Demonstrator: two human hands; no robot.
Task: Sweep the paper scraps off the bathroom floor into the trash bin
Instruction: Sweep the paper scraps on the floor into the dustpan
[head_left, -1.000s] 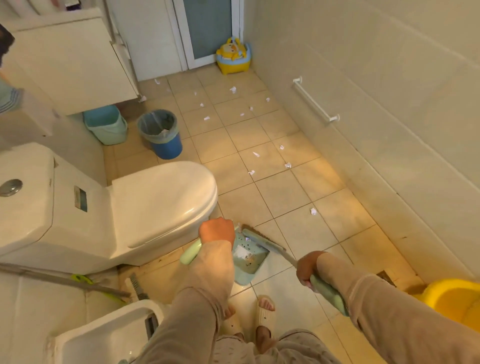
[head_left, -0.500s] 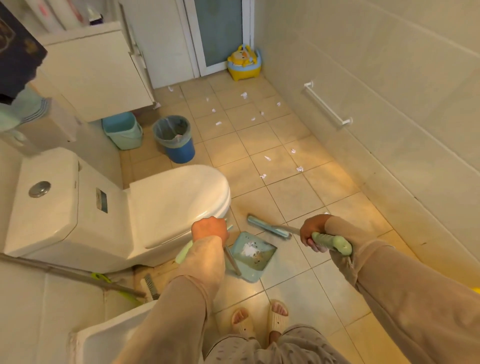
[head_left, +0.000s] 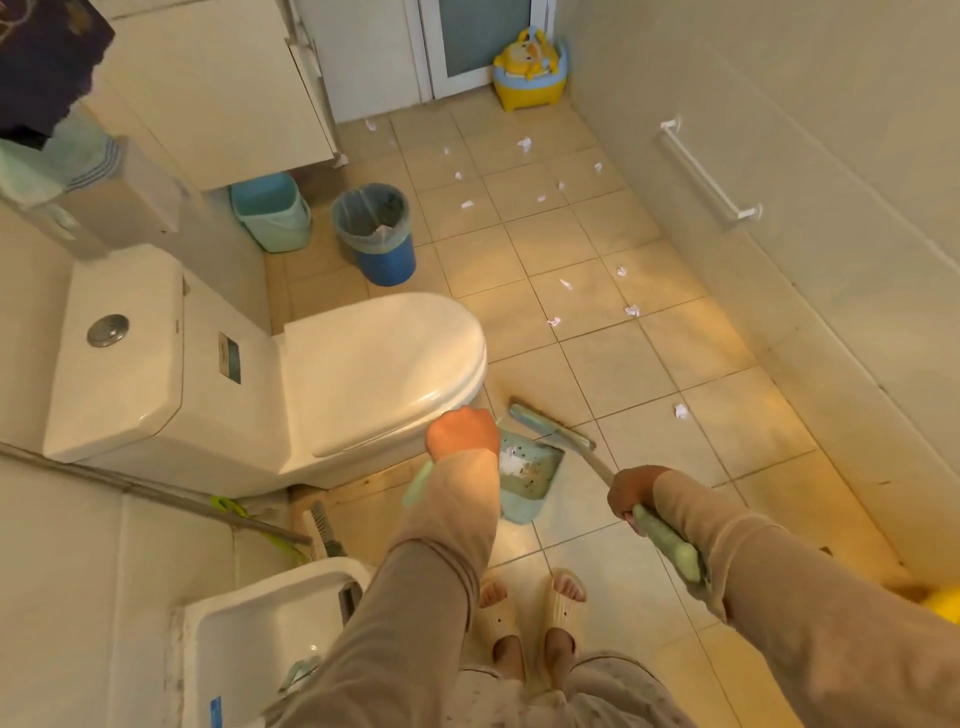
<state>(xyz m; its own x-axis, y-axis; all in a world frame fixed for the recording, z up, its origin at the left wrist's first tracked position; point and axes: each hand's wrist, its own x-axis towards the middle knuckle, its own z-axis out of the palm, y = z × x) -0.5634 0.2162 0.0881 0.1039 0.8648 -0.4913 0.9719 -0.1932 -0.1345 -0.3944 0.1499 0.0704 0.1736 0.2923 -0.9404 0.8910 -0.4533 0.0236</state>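
Paper scraps (head_left: 630, 310) lie scattered over the floor (head_left: 613, 364) from 12 to 2 o'clock; some rest in the dustpan (head_left: 524, 480). Left hand (head_left: 462, 432) grips the dustpan handle beside the toilet (head_left: 374, 364). Right hand (head_left: 635, 491) grips the broom (head_left: 550, 428), its head touching the dustpan lip. Trash bin (head_left: 376, 234) stands at 11 o'clock.

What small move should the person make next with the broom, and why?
Probably reach the broom in the right hand out to the nearest scrap and draw it toward the dustpan, held by the left hand: the pan already holds scraps, and this one lies closest.
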